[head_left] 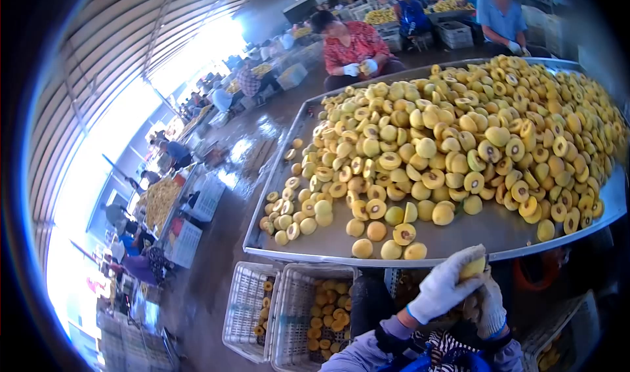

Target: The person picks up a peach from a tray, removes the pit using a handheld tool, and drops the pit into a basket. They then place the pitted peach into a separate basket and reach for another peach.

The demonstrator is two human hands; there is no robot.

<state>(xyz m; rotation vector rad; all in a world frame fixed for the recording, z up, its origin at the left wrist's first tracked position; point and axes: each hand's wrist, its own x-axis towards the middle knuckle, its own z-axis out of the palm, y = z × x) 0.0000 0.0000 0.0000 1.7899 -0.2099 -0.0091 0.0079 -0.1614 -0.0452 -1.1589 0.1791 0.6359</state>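
My left hand (441,289), in a white knitted glove, is closed on a yellow peach half (472,268) just past the near rim of a metal table. Right beside it, lower and to the right, is my right hand (491,308) in a matching glove. Its fingers are bent in close to the fruit, but what they hold, if anything, is hidden. A large heap of halved yellow peaches (426,147) covers much of the metal table (321,246). Many cut faces show reddish-brown centres.
Below the table's left front edge stand a white plastic crate (246,306) and another crate (283,329), both holding peach halves. Another crate (564,326) is at lower right. Across the table sit a person in a red patterned top (354,42) and a person in blue (502,23). The floor (216,254) looks wet.
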